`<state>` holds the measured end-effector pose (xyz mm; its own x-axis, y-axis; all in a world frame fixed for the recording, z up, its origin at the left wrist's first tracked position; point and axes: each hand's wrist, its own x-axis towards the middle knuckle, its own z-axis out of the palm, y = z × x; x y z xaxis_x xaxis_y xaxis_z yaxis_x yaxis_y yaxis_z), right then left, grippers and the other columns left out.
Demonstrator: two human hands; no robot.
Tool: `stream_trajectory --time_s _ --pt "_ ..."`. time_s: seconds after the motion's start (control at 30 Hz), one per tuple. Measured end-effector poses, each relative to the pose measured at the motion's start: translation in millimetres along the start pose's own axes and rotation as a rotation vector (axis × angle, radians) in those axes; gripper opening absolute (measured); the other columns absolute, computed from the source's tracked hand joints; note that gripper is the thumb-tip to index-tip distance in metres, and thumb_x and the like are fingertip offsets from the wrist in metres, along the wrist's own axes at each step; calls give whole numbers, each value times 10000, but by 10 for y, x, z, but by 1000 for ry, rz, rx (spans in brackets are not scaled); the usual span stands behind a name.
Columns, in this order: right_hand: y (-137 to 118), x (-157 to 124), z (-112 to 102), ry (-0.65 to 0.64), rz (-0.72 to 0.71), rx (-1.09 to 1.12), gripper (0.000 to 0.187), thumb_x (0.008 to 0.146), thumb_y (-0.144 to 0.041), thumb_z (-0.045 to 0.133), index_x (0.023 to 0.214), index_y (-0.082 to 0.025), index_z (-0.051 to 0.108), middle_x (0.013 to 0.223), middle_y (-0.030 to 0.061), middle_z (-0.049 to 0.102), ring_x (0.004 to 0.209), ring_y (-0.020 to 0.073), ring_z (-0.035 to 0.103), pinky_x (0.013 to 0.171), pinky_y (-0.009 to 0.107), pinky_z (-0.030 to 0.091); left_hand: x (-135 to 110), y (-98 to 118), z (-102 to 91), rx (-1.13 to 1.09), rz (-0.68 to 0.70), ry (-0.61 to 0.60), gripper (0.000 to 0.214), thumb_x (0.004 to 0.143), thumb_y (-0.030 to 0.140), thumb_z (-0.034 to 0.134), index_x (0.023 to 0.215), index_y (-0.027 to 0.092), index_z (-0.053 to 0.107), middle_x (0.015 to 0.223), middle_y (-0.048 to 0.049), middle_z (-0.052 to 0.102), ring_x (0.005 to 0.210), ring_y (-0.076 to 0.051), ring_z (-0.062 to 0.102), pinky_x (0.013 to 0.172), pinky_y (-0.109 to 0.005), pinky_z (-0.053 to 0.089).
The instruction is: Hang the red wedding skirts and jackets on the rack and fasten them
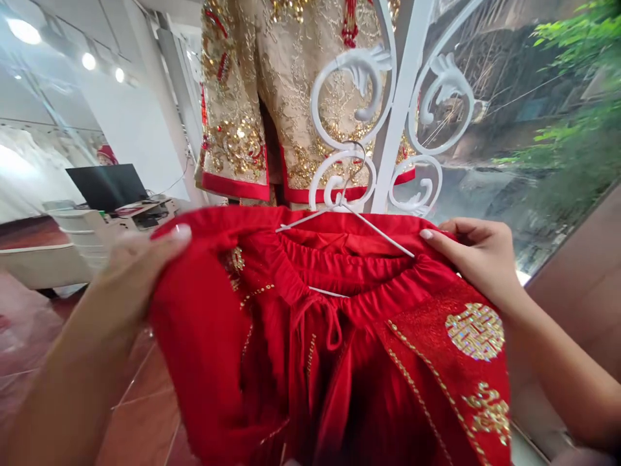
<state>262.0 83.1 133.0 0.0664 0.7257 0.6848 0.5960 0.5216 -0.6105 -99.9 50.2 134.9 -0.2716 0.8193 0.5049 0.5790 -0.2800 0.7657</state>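
Observation:
A red skirt (378, 304) with gold beading and sequin medallions is spread between my two hands. Its gathered waist has a drawstring tied in a bow (330, 323) at the front. Inside the waist sits a white wire hanger (378, 228), its hook up against the white scrollwork. My left hand (145, 259), blurred, is closed on the red fabric at the left end, thumb on top. At the right end, my right hand (478, 249) pinches the waistband's edge between thumb and fingers. The skirt's lower part runs out of view.
A white scroll-shaped metal frame (395, 97) stands just behind the skirt. Beyond it hangs a gold-embroidered cream garment (295, 129) with red trim. A window (524, 129) is at right. A dark monitor (107, 186) stands on a desk at left, above a tiled floor (140, 401).

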Motion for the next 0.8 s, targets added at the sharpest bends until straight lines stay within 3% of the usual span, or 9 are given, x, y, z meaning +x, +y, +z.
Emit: stream_trajectory --time_s 0.07,0.13,0.23,0.37,0.43,0.53,0.63,0.7,0.8 --pt "-30 -27 -3 40 -19 -53 372 741 -464 639 537 -184 503 527 -14 420 489 89 352 456 256 252 -22 224 198 -36 67 50 488 783 557 454 480 178 406 418 36 412 387 -68 332 391 -215 284" --pt "-17 -18 -31 -62 40 -60 369 750 -483 619 555 -182 533 538 0 464 501 103 395 468 262 284 -111 391 462 159 224 -199 518 767 588 486 467 177 390 411 32 398 378 -68 320 392 -227 255" --pt "133 59 -111 -404 278 40 378 759 -506 588 581 -173 568 552 22 524 502 121 440 468 270 333 -331 576 865 510 448 -541 536 766 634 485 488 176 461 419 12 444 377 -95 371 413 -253 266" --pt "465 145 -243 -745 463 342 291 739 -393 613 570 -162 561 545 0 547 475 96 457 483 252 395 -429 815 1329 443 828 -253 378 858 505 456 877 163 615 833 -73 645 789 -196 592 707 -321 445" --pt "584 142 -297 -876 476 463 234 708 -368 648 652 -144 608 602 2 597 513 97 506 520 246 433 -329 913 1543 373 1001 -167 387 856 460 491 1087 161 572 1121 -117 597 1077 -248 518 947 -411 364" --pt "663 94 -331 -1049 408 523 295 658 -389 705 761 -123 634 682 15 642 571 99 544 550 229 452 -145 965 1762 321 1122 -260 376 863 477 473 1086 191 571 1177 -90 585 1169 -253 453 1060 -487 188" --pt "696 27 -303 -1207 242 473 313 690 -403 686 823 -125 629 741 26 647 631 106 547 589 232 457 -76 917 1760 245 1123 -357 341 887 473 423 998 207 605 1101 -49 633 1089 -215 505 1043 -455 199" --pt "721 -16 -282 -1128 113 396 281 764 -394 618 868 -133 618 780 29 637 681 113 544 643 251 458 -83 875 1664 210 1122 -352 346 878 485 429 975 216 625 1119 -46 630 1050 -210 515 1000 -426 252" --pt "694 -86 -326 -658 -15 234 263 864 -376 478 831 -138 586 748 24 592 673 111 500 648 258 417 -84 849 1515 224 1132 -326 398 850 542 427 910 221 654 1072 -50 632 953 -211 519 899 -390 322"
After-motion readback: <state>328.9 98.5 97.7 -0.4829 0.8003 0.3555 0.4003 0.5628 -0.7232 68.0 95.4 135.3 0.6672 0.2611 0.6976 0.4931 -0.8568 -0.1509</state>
